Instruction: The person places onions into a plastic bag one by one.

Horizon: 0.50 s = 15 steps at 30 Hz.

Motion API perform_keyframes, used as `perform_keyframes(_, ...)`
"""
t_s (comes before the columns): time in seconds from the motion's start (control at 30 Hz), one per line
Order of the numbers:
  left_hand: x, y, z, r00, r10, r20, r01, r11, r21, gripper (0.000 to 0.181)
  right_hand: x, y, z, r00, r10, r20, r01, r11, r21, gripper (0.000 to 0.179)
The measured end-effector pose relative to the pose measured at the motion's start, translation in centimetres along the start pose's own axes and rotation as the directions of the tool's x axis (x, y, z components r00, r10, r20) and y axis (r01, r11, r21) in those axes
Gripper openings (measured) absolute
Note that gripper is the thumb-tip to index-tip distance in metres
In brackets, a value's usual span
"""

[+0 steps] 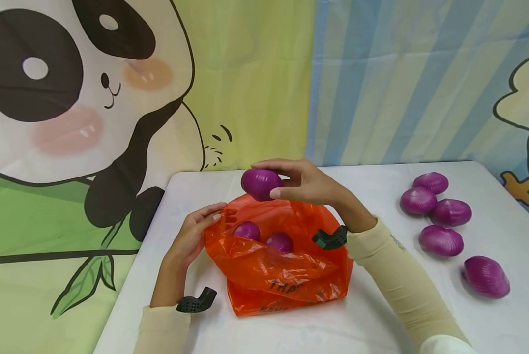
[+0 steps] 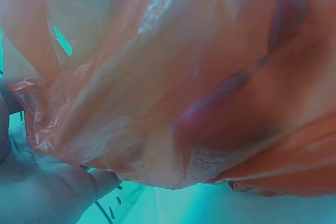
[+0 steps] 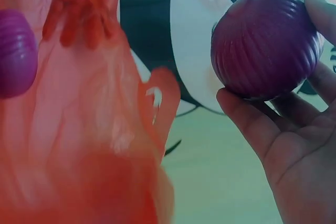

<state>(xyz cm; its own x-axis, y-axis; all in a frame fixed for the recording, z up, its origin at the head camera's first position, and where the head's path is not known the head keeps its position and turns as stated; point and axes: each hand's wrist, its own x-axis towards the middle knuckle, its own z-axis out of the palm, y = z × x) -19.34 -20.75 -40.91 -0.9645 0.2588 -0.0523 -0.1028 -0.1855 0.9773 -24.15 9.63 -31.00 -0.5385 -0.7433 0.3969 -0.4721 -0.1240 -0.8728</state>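
My right hand [image 1: 306, 183] grips a purple onion [image 1: 261, 184] above the mouth of a red plastic bag [image 1: 286, 280]. In the right wrist view, fingers and thumb are round the onion [image 3: 268, 45]. My left hand [image 1: 196, 231] pinches the bag's left rim, with its fingers inside and its thumb outside; the fingers show through the film in the right wrist view. Inside the bag lie two purple onions, one at the left [image 1: 247, 230] and another nearer the middle [image 1: 279, 242]. The bag [image 2: 157, 93] covers most of the left wrist view.
Several more purple onions lie on the right of the white table [image 1: 379, 314]: a cluster at the back [image 1: 418, 200], one in front of it [image 1: 441, 240] and one nearest [image 1: 486, 277]. Behind the table hangs a cloth [image 1: 255, 88] with a cartoon panda.
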Motion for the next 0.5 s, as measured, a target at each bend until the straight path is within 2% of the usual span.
perform_keyframes(0.2,0.0,0.0,0.1,1.0,-0.011,-0.002,0.011,1.0,0.02,0.043,1.0,-0.5,1.3,0.999,0.007,0.034,-0.008,0.999,0.035,0.054)
perform_keyframes(0.5,-0.1,0.0,0.1,0.999,0.018,0.029,-0.018,1.0,0.023,0.038,1.8,0.9,2.9,0.99,0.106,0.097,-0.102,0.994,-0.046,0.051)
